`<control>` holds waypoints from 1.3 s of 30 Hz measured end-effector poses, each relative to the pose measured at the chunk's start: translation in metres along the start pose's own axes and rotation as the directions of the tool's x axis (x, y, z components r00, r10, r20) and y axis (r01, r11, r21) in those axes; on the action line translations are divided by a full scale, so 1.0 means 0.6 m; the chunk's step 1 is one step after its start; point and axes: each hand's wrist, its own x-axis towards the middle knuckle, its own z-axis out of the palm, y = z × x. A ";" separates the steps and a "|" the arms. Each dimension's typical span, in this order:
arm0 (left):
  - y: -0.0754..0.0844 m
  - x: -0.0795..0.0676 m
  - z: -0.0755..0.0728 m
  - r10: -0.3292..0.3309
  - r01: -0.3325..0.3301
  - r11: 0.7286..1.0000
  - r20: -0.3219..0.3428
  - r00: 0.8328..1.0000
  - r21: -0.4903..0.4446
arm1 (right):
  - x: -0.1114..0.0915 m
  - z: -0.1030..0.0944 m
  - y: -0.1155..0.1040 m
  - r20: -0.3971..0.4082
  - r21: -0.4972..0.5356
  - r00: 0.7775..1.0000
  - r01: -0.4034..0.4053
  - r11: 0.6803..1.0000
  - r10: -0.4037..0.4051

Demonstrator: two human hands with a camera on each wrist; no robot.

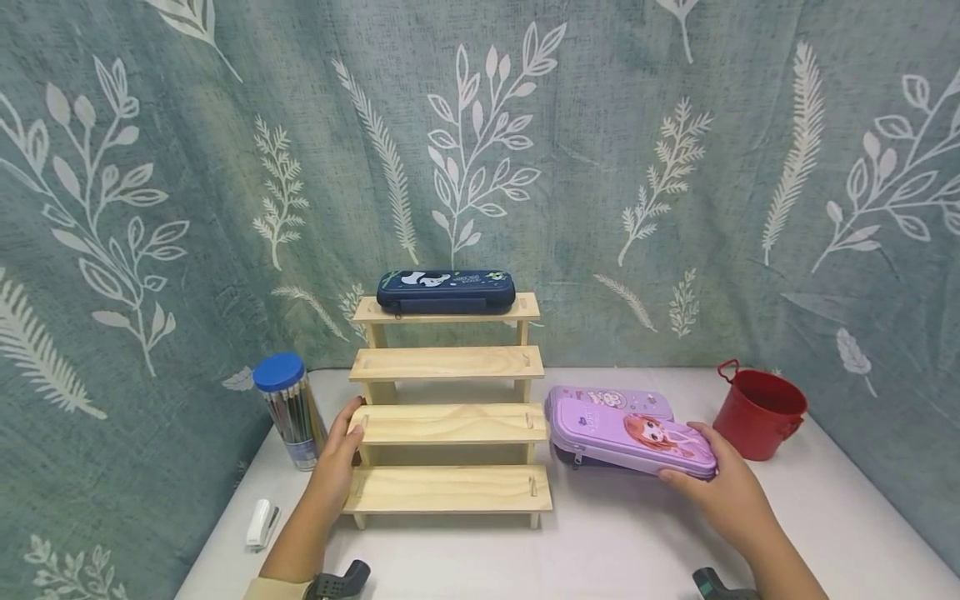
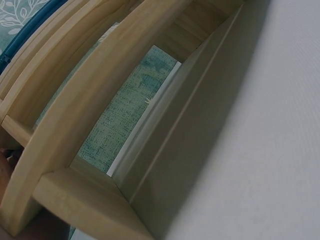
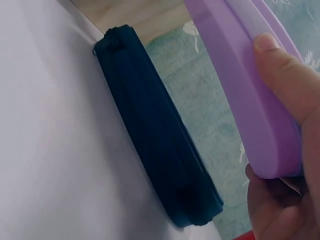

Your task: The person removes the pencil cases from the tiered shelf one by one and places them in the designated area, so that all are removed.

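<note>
My right hand (image 1: 723,492) grips the right end of a light purple pencil case (image 1: 637,435) with a red-haired girl on its lid. In the right wrist view the thumb lies along that case's side, and the case is lifted off the table. Below it a dark navy pencil case (image 3: 155,130) lies on the white surface. Another purple pencil case (image 1: 656,403) shows partly behind the held one. At the left side of a four-tier wooden shelf (image 1: 450,423), my left hand (image 1: 336,462) holds the frame near the second tier from the bottom; its fingers are partly hidden.
On the top tier sits a navy panda pencil case (image 1: 446,292). Left of the shelf stand a blue-lidded tub of pencils (image 1: 288,408) and a white stapler (image 1: 260,525). A red bucket (image 1: 757,412) is at the right. A patterned green curtain (image 1: 570,167) hangs behind the table.
</note>
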 end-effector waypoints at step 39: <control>-0.002 -0.002 0.001 0.019 -0.018 0.999 0.012 1.000 -0.036 | -0.014 0.000 0.064 0.218 -0.188 0.968 -0.086 0.978 0.127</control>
